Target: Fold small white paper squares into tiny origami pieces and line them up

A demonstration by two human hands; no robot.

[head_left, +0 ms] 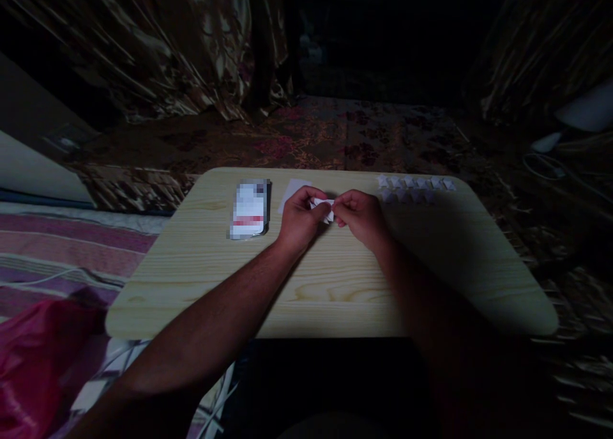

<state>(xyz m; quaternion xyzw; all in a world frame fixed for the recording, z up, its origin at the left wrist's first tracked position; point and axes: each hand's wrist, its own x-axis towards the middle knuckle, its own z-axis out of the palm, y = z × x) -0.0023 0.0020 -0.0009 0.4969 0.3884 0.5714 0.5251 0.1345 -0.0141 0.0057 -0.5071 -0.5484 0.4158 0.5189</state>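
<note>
Between my two hands, above the middle of the table, is a small folded piece of white paper (328,215). My left hand (302,214) pinches its left side, thumb on top. From the other side, my right hand (357,212) grips its right edge between thumb and fingers. A flat sheet of white paper (289,193) lies just behind my left hand, partly covered by it. At the back right are several small folded white paper pieces (408,182) in two rows, the nearer row dim in shadow.
A phone-like flat object (249,210), blurred out, lies left of my hands on the pale wooden table (201,279). Patterned curtains (191,43) hang behind. A pink bag (33,362) rests on the striped bedding (86,247) at left. A lamp (587,110) stands at far right.
</note>
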